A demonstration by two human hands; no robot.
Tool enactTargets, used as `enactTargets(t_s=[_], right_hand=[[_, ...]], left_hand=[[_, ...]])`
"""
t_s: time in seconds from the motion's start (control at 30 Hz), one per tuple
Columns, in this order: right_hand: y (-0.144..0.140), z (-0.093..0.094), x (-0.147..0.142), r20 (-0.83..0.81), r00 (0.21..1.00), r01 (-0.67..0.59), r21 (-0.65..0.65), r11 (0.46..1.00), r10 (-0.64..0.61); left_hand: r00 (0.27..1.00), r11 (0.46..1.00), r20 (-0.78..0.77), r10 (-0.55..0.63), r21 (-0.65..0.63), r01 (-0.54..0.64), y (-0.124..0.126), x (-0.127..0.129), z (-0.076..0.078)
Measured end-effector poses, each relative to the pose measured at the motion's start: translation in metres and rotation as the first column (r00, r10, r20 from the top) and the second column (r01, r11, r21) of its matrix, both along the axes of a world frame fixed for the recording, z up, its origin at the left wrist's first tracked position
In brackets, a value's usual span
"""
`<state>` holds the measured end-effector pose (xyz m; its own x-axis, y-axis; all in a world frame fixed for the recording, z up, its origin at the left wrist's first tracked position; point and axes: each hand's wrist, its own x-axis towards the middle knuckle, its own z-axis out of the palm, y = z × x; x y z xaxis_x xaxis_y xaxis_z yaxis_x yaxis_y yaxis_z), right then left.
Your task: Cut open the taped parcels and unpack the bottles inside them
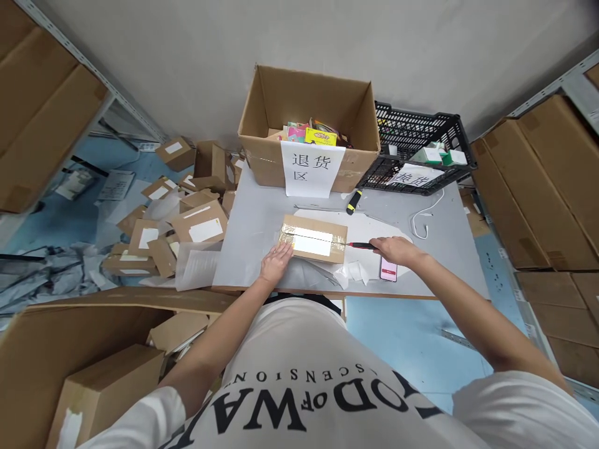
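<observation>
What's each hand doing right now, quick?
Left hand: open, resting on the near-left corner of the taped box.
Right hand: closed, holding the red-and-black tool at the box's right end.

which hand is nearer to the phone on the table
Right. The right hand, gripping a red-and-black tool, is by the far edge of the phone; the left hand is farther off, at the taped box's near left corner.
</observation>
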<state>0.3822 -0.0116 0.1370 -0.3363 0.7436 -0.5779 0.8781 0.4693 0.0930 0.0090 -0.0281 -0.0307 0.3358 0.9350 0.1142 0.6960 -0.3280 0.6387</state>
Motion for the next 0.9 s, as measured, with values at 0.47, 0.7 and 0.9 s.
enactTargets(t_s=[0.47,0.7,0.9], right_hand=[[-0.047,-0.030,0.056,-0.301,0.926,0.275,0.128,0.953,-0.227],[-0.040,-0.077,0.024,-0.732,0.517,0.679,0.034,0.734,-0.445],[0.006,-0.092,-0.023,-0.835,0.415,0.627,-0.026,0.779,-0.362]], left_hand=[[0.992,0.990,-0.119,-0.040,0.130,0.056,0.005,-0.002,0.002],[0.983,0.984,-0.182,-0.024,0.168,0.055,-0.005,0.004,0.012],[0.998,0.999,-0.068,0.013,0.041,-0.010,-0.022,0.008,0.026]])
